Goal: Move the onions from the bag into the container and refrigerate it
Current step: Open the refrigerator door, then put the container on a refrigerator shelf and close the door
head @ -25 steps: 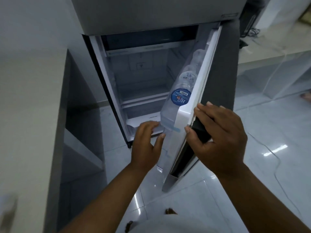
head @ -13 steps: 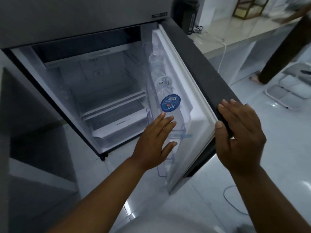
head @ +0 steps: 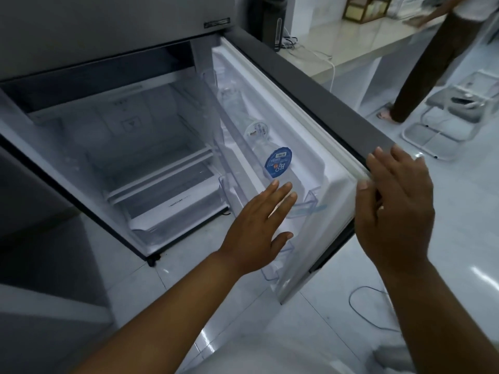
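Observation:
The refrigerator [head: 151, 147] stands open in front of me, its lower compartment lit and its shelves bare. Its dark door [head: 307, 103] is swung out to the right. My right hand [head: 394, 209] rests on the door's outer edge, fingers spread, with nothing in it. My left hand [head: 262, 228] hovers flat and open in front of the door's inner shelf, just below a water bottle with a blue cap [head: 278, 163]. No onions, bag or container are in view.
A light countertop [head: 359, 41] runs along the back right with a dark appliance [head: 270, 20] and cables on it. Another person [head: 432, 58] stands beside it near a folded white frame [head: 442, 122]. A cable [head: 361, 306] lies on the tiled floor.
The door has swung wider to the right with my right hand on its edge. My left hand has stayed open near the door shelf. The view has turned right, showing counter and person.

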Action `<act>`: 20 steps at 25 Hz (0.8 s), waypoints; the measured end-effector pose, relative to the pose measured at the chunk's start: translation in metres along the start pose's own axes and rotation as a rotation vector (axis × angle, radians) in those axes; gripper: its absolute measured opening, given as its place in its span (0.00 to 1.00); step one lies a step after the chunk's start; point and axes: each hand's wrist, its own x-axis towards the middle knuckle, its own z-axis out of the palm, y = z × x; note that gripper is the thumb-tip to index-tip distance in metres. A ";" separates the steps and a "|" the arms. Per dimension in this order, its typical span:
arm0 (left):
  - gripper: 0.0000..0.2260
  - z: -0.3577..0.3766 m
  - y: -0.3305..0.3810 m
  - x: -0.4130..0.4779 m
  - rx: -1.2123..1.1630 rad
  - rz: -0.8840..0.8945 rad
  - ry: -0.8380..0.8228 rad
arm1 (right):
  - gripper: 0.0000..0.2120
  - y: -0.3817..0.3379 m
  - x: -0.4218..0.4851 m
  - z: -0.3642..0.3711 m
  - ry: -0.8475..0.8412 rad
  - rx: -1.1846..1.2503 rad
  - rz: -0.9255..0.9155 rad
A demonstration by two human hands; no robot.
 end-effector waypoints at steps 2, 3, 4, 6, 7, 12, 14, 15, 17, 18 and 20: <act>0.31 -0.004 0.000 -0.015 -0.073 -0.035 0.029 | 0.15 -0.024 -0.011 0.005 0.018 0.089 -0.146; 0.30 -0.007 -0.002 -0.026 -0.097 -0.077 0.039 | 0.14 -0.038 -0.018 0.012 -0.005 0.173 -0.217; 0.29 -0.010 -0.006 -0.040 -0.121 -0.138 0.042 | 0.13 -0.054 -0.027 0.021 -0.060 0.269 -0.271; 0.27 -0.019 -0.016 -0.074 -0.178 -0.281 0.054 | 0.14 -0.084 -0.044 0.045 -0.230 0.432 -0.323; 0.25 -0.025 -0.021 -0.095 -0.184 -0.365 0.074 | 0.15 -0.098 -0.051 0.059 -0.332 0.493 -0.333; 0.21 -0.068 -0.035 -0.223 -0.035 -0.864 0.232 | 0.19 -0.184 -0.086 0.123 -0.807 0.663 -0.501; 0.20 -0.088 -0.029 -0.276 0.048 -1.061 0.337 | 0.20 -0.230 -0.100 0.141 -0.936 0.729 -0.621; 0.19 -0.100 -0.024 -0.301 0.083 -1.162 0.396 | 0.20 -0.257 -0.109 0.148 -0.996 0.760 -0.680; 0.18 -0.125 -0.011 -0.349 0.135 -1.347 0.498 | 0.20 -0.316 -0.126 0.155 -1.083 0.813 -0.807; 0.17 -0.138 -0.006 -0.373 0.168 -1.424 0.558 | 0.20 -0.347 -0.136 0.156 -1.116 0.842 -0.884; 0.17 -0.163 0.007 -0.424 0.273 -1.578 0.700 | 0.20 -0.414 -0.163 0.154 -1.179 0.915 -1.043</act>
